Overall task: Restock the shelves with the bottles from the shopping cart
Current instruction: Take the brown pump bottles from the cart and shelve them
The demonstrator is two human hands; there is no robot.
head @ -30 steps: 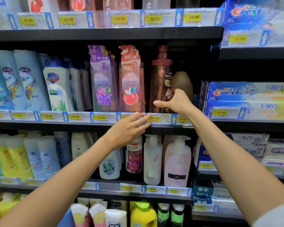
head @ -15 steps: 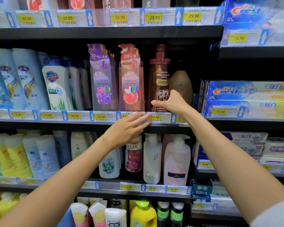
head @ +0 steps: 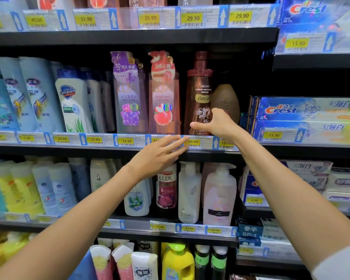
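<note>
Two hands reaching toward the middle shelf (head: 129,147). Right hand (head: 217,124) curling round the lower part of the brown bottle (head: 199,98), thumb pointing left across its front, fingers going behind it, so holding it by the base. Brown bottle standing upright on the shelf, just right of the pink bottle (head: 163,98) and just left of a rounded bronze bottle (head: 225,100) sitting slightly further back. Purple bottle (head: 127,93) standing left of the pink one. Left hand (head: 160,156) stretching out flat, fingers straight and together, holding nothing, fingertips lying over the price strip (head: 193,141) below the pink bottle; touching it or not, impossible to tell. Toothpaste boxes (head: 303,110) stacking up to the right of the bronze bottle. Pump bottles (head: 219,195) standing on the shelf beneath.
</note>
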